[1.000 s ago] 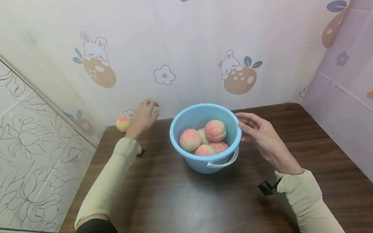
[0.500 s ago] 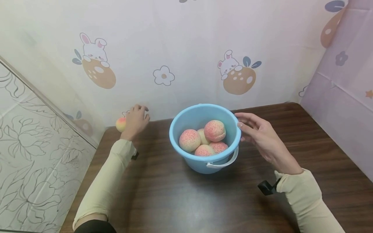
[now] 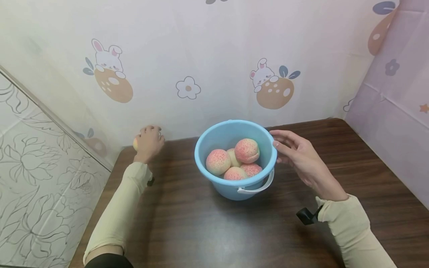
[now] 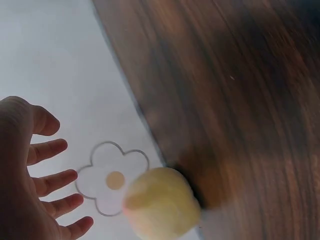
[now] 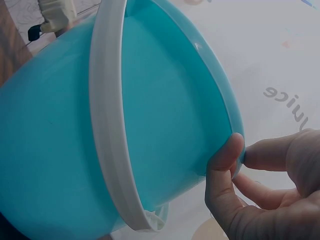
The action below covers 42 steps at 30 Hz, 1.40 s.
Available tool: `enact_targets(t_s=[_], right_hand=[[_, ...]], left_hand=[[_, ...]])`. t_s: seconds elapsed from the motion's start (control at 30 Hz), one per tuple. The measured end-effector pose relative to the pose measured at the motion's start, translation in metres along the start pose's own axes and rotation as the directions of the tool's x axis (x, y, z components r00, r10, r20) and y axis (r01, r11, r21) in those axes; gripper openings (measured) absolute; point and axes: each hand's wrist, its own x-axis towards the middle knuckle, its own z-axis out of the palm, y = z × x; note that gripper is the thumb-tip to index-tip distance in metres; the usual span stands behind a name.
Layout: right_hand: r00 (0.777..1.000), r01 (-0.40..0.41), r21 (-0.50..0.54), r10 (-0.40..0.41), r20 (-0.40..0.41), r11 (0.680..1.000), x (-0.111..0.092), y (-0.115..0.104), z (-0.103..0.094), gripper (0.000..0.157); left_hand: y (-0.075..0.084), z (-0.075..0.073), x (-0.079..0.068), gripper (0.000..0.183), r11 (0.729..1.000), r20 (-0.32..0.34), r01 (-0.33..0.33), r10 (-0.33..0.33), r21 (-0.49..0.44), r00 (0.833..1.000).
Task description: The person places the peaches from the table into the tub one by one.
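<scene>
A light blue bucket point(image 3: 225, 189) stands on the brown wooden table with several pink-speckled peaches point(image 3: 218, 162) inside. My right hand point(image 3: 303, 158) pinches its right rim between thumb and fingers, as the right wrist view shows at the bucket rim point(image 5: 220, 82). At the table's back left corner lies another peach point(image 4: 162, 204), yellowish with a pink blush. My left hand point(image 3: 149, 144) is over this peach and largely covers it in the head view. From the left wrist, the fingers of the left hand point(image 4: 20, 175) are spread and loosely bent, with a gap between them and the peach.
The bucket's white handle point(image 3: 257, 189) hangs down its front right side. A patterned cloth wall point(image 3: 221, 96) rises behind the table point(image 3: 187, 227), with a flowered panel point(image 3: 37, 186) along the left. A purple cloth point(image 3: 402, 123) borders the right side.
My left hand has moved left and slightly down from beside the bucket until it overlaps the lone peach. The right hand and bucket have stayed in place.
</scene>
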Motion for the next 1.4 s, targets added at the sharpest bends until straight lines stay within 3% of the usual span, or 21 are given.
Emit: enact_targets(t_s=[0.3,0.87,1.4], right_hand=[[1.0,0.004,0.001,-0.004,-0.001,1.0,0.0,0.001,0.0,0.051],[1.0,0.001,0.012,-0.001,0.001,1.0,0.001,0.001,0.0,0.05],[1.0,0.01,0.007,-0.01,0.005,1.0,0.001,0.002,-0.001,0.052]], left_hand=[[-0.017,0.009,-0.003,0.049,0.999,0.022,0.05,-0.051,0.006,0.998],[-0.03,0.013,-0.011,0.05,0.997,0.061,0.08,-0.079,-0.007,0.995],[-0.051,0.021,0.0,0.055,0.99,0.057,0.135,-0.132,-0.043,0.99]])
